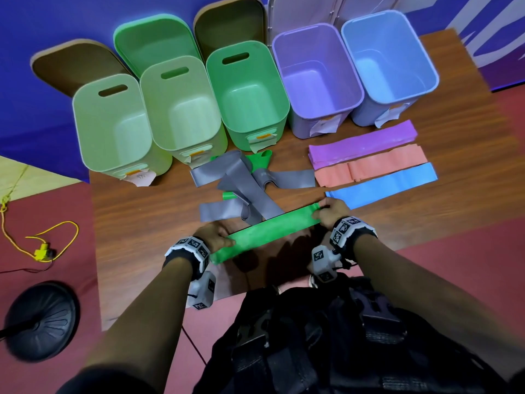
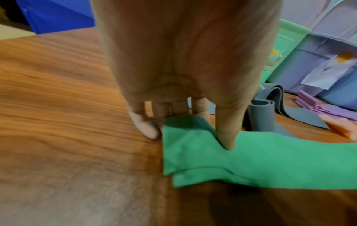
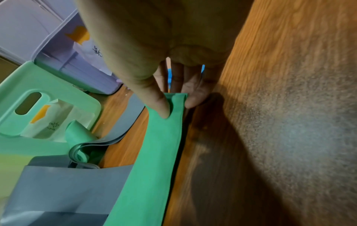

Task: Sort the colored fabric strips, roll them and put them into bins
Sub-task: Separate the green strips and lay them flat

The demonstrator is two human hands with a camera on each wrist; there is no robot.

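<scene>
A green fabric strip (image 1: 272, 231) (image 2: 270, 160) (image 3: 154, 168), doubled in two layers, lies stretched slantwise near the table's front edge. My left hand (image 1: 218, 237) (image 2: 212, 130) pinches its near-left end, thumb on top and fingers behind the lifted edge. My right hand (image 1: 326, 211) (image 3: 178, 107) pinches the far-right end between thumb and fingers. A tangle of grey strips (image 1: 241, 189) with more green beneath lies just behind. Purple (image 1: 360, 146), salmon (image 1: 369, 166) and blue (image 1: 383, 186) strips lie flat at right. Behind stand five open bins: two pale green (image 1: 113, 123) (image 1: 181, 106), green (image 1: 247, 92), purple (image 1: 315, 69), blue (image 1: 389, 52).
Bin lids (image 1: 230, 27) lean behind the bins against a blue backdrop. The wooden table (image 1: 142, 223) shows bare wood to the left of my hands. On the floor at left lie a yellow cord (image 1: 42, 245) and a black round base (image 1: 39, 319).
</scene>
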